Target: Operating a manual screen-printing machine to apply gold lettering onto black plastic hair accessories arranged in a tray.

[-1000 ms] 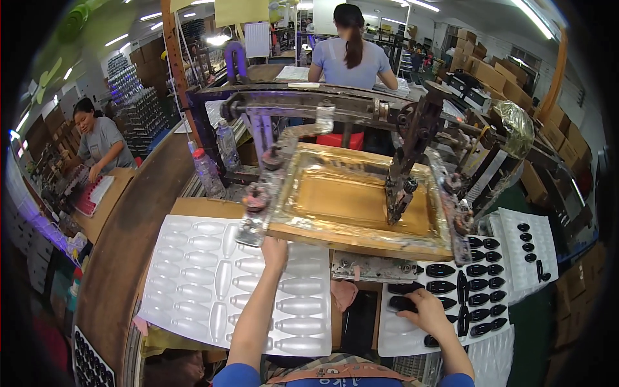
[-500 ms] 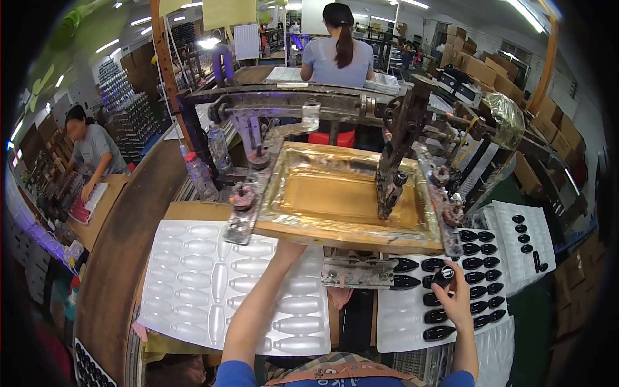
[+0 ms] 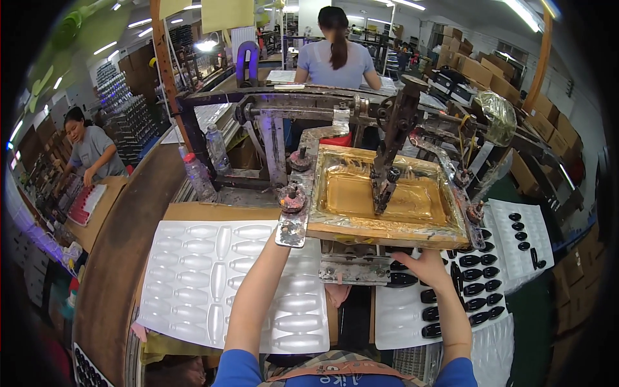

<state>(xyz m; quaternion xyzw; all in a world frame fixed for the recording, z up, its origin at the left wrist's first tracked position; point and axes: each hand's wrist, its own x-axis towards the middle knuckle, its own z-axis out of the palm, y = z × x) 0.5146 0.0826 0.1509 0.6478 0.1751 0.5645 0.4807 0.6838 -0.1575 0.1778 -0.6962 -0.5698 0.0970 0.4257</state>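
Reaching under the gold screen-printing frame (image 3: 387, 237), my right hand (image 3: 423, 264) sits beside a metal fixture (image 3: 354, 271); my left is hidden, and I cannot tell either grip. Black bottle-shaped pieces (image 3: 431, 314) lie on a white molded tray (image 3: 394, 320).

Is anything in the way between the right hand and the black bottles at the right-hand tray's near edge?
Nothing visible stands between the right hand and those black bottles on the white tray. The forearm partly hides them, and the wooden-edged screen frame hides part of the hand.
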